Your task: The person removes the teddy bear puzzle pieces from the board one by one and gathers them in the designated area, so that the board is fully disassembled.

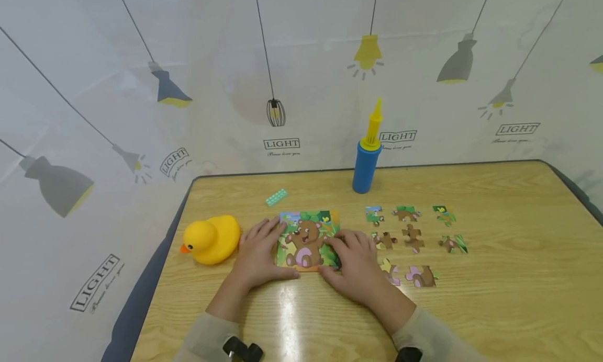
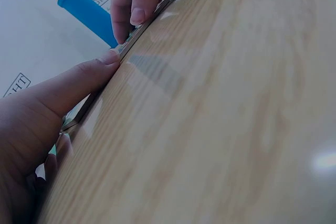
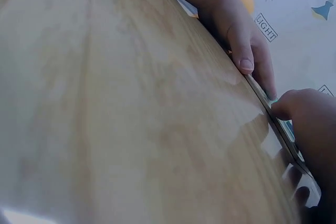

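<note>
A square bear puzzle board (image 1: 307,241) with a green border lies flat on the wooden table in the head view. Along its left side, my left hand (image 1: 259,257) holds it, fingertips by the upper left and thumb stretched along the near edge. My right hand (image 1: 355,265) grips the lower right corner with bent fingers, its thumb at the near edge. Loose puzzle pieces (image 1: 414,239) lie in rough rows to the right; the right hand partly covers those closest. Both wrist views show the board's thin edge (image 2: 137,32) low over the tabletop, with thumbs against it.
A yellow rubber duck (image 1: 214,240) sits just left of the left hand. Behind the board lies a small mint-green toy brick (image 1: 276,197). A blue hand pump (image 1: 365,168) with a yellow nozzle stands near the table's back edge, before a lamp-printed cloth (image 1: 320,90).
</note>
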Demonstrator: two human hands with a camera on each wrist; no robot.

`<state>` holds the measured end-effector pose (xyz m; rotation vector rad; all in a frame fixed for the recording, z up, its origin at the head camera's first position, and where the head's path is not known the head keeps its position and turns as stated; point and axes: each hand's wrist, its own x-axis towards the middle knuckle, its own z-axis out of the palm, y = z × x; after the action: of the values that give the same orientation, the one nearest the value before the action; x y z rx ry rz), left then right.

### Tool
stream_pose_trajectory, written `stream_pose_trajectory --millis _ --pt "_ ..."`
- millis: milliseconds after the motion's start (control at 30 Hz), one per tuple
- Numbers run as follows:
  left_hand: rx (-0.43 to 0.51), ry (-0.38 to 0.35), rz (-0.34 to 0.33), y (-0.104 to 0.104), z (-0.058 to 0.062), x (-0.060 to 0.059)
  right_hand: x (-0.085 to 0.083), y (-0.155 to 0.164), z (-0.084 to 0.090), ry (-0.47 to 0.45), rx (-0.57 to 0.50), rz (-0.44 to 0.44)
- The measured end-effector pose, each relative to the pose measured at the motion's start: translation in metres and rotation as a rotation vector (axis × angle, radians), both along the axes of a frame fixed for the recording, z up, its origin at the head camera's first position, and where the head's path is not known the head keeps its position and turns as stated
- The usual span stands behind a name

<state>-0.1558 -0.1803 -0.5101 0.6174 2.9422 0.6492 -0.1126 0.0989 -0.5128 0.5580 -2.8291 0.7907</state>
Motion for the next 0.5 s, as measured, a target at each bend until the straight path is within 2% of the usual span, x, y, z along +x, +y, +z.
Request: stream_pose_trajectory --millis 500 --pt "0.018 -0.007 -0.004 0.000 -0.001 0.000 -0.012 0.003 0.011 -0.213 -0.135 -0.035"
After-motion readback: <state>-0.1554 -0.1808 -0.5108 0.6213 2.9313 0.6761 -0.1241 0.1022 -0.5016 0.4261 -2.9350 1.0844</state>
